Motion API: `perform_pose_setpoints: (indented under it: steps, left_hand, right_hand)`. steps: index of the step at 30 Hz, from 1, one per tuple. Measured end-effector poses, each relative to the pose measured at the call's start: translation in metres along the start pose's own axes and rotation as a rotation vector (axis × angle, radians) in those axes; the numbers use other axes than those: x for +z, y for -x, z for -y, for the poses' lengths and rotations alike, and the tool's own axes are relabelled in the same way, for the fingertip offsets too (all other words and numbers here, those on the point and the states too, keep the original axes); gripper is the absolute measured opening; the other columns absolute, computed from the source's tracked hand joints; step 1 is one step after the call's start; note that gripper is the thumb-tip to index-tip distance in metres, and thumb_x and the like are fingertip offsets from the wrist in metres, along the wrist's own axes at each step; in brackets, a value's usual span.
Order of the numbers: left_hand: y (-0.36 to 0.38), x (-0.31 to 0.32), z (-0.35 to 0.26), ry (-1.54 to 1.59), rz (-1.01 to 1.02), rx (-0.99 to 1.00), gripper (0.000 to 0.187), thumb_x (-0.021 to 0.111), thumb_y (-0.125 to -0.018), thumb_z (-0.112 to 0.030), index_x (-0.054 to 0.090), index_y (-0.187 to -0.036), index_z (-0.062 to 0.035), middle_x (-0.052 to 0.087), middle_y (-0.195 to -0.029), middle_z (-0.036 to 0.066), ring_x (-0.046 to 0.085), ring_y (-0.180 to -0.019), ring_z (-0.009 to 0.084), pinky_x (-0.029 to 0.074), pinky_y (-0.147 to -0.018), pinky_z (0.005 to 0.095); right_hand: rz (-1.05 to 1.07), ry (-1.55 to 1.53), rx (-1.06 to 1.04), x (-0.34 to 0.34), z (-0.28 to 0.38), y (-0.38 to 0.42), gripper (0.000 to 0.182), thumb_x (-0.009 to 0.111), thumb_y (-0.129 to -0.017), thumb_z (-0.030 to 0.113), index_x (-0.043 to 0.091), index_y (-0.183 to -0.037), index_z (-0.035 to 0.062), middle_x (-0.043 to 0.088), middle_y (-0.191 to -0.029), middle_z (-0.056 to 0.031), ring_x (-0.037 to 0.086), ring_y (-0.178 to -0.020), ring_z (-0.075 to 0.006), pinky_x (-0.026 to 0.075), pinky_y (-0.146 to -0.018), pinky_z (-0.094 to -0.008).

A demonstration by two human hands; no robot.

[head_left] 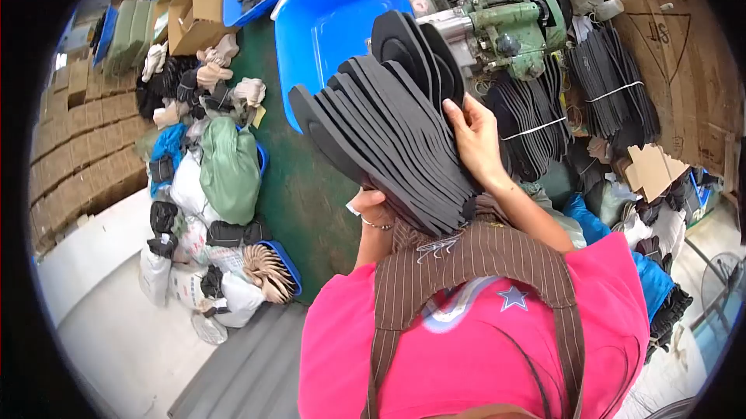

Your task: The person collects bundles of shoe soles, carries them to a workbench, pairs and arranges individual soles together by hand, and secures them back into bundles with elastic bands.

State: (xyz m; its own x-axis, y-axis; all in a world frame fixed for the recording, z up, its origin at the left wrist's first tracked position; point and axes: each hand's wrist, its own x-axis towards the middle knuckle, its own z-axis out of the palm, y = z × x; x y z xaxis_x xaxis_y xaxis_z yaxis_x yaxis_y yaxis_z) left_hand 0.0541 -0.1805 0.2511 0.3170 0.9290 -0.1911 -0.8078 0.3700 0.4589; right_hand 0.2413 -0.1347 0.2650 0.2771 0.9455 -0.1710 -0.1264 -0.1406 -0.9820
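A thick stack of dark grey foam insoles (396,123) is held up against my apron, fanned out at its far end. My left hand (371,207) grips the stack low on its left side, with most of its fingers hidden beneath. On the other side, my right hand (475,137) presses against the stack's right edge, thumb and fingers curled along it. A few black insoles (412,50) stick out past the far end, over a blue plastic tub (294,54). The green machine (509,22) stands just beyond my right hand.
Tied bundles of dark insoles (610,81) lie to the right by a cardboard sheet (660,46). A smaller blue tub (233,1) with grey pieces and an open cardboard box (208,11) sit at the back left. Bags, including a green bag (231,166), crowd the left.
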Motion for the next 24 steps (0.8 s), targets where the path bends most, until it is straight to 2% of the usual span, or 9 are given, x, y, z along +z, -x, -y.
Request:
perform_pose_setpoints:
  steps: [3, 6, 9, 11, 17, 19, 21, 23, 24]
  left_hand:
    - [0.012, 0.018, 0.006, -0.170, -0.188, 0.050, 0.085, 0.059, -0.054, -0.011, 0.037, -0.135, 0.0018, 0.048, -0.132, 0.017, 0.045, -0.123, 0.0343, 0.033, -0.107, 0.0428]
    - [0.017, 0.009, 0.004, -0.194, -0.238, 0.064, 0.082, 0.059, -0.055, -0.010, 0.038, -0.134, 0.0025, 0.049, -0.131, 0.015, 0.046, -0.122, 0.0334, 0.032, -0.107, 0.0414]
    - [0.021, 0.008, -0.005, -0.192, -0.308, 0.082, 0.079, 0.058, -0.056, -0.010, 0.041, -0.131, 0.0036, 0.051, -0.128, 0.016, 0.049, -0.119, 0.0337, 0.035, -0.106, 0.0421]
    - [0.027, -0.017, -0.016, -0.100, -0.317, 0.109, 0.071, 0.058, -0.061, -0.016, 0.043, -0.127, 0.0065, 0.054, -0.124, 0.020, 0.053, -0.112, 0.0362, 0.041, -0.101, 0.0449]
    - [0.027, -0.041, -0.035, -0.054, -0.412, 0.116, 0.064, 0.056, -0.067, -0.020, 0.046, -0.123, 0.0081, 0.056, -0.120, 0.022, 0.055, -0.110, 0.0357, 0.044, -0.097, 0.0456]
    - [0.023, -0.042, -0.031, -0.030, -0.400, 0.087, 0.063, 0.056, -0.068, -0.021, 0.046, -0.123, 0.0080, 0.056, -0.119, 0.022, 0.056, -0.109, 0.0354, 0.044, -0.097, 0.0453]
    - [0.022, -0.043, -0.024, 0.003, -0.411, 0.030, 0.064, 0.057, -0.067, -0.020, 0.046, -0.123, 0.0077, 0.056, -0.118, 0.021, 0.056, -0.108, 0.0354, 0.045, -0.096, 0.0451]
    - [0.014, -0.034, -0.014, -0.031, -0.385, 0.039, 0.065, 0.057, -0.066, -0.019, 0.045, -0.124, 0.0076, 0.056, -0.119, 0.021, 0.056, -0.107, 0.0355, 0.045, -0.096, 0.0452]
    - [0.011, -0.024, -0.013, -0.034, -0.350, 0.002, 0.066, 0.057, -0.066, -0.019, 0.043, -0.125, 0.0075, 0.055, -0.120, 0.021, 0.055, -0.109, 0.0354, 0.044, -0.097, 0.0450]
  right_hand:
    - [-0.088, 0.174, -0.081, 0.014, 0.001, 0.011, 0.024, 0.059, -0.090, 0.018, 0.056, -0.093, -0.0055, 0.055, -0.066, -0.0186, 0.041, -0.066, -0.0046, 0.043, -0.057, -0.0284]
    - [-0.066, 0.292, 0.021, 0.022, -0.012, 0.004, 0.024, 0.057, -0.091, 0.019, 0.058, -0.097, -0.0047, 0.062, -0.074, -0.0159, 0.046, -0.072, -0.0041, 0.045, -0.064, -0.0268]
    - [-0.009, -0.083, 0.032, 0.022, -0.037, -0.004, 0.028, 0.053, -0.095, 0.021, 0.058, -0.107, -0.0042, 0.064, -0.099, -0.0035, 0.052, -0.087, -0.0069, 0.044, -0.079, -0.0240]
    - [-0.064, -0.230, 0.068, 0.019, -0.059, -0.004, 0.029, 0.053, -0.095, 0.022, 0.059, -0.110, -0.0034, 0.064, -0.098, -0.0028, 0.053, -0.086, -0.0073, 0.044, -0.079, -0.0242]
    - [-0.084, 0.353, 0.230, -0.001, -0.121, -0.034, 0.036, 0.056, -0.091, 0.031, 0.063, -0.094, -0.0046, 0.065, -0.078, -0.0068, 0.054, -0.073, -0.0100, 0.046, -0.069, -0.0313]
    - [-0.022, 0.233, 0.250, 0.014, -0.104, -0.076, 0.032, 0.055, -0.093, 0.028, 0.063, -0.090, -0.0032, 0.059, -0.076, -0.0006, 0.048, -0.069, -0.0069, 0.043, -0.065, -0.0266]
    - [0.113, 0.099, 0.296, 0.019, -0.085, -0.097, 0.037, 0.050, -0.095, 0.031, 0.061, -0.092, -0.0045, 0.064, -0.081, -0.0044, 0.052, -0.067, -0.0090, 0.044, -0.063, -0.0271]
    - [0.290, -0.048, 0.308, 0.022, -0.065, -0.070, 0.040, 0.047, -0.095, 0.034, 0.060, -0.096, -0.0040, 0.065, -0.085, -0.0058, 0.057, -0.071, -0.0108, 0.046, -0.067, -0.0269]
    - [0.252, -0.146, 0.492, 0.028, -0.043, -0.046, 0.043, 0.047, -0.095, 0.039, 0.061, -0.104, -0.0011, 0.065, -0.094, -0.0054, 0.060, -0.079, -0.0116, 0.048, -0.074, -0.0276]
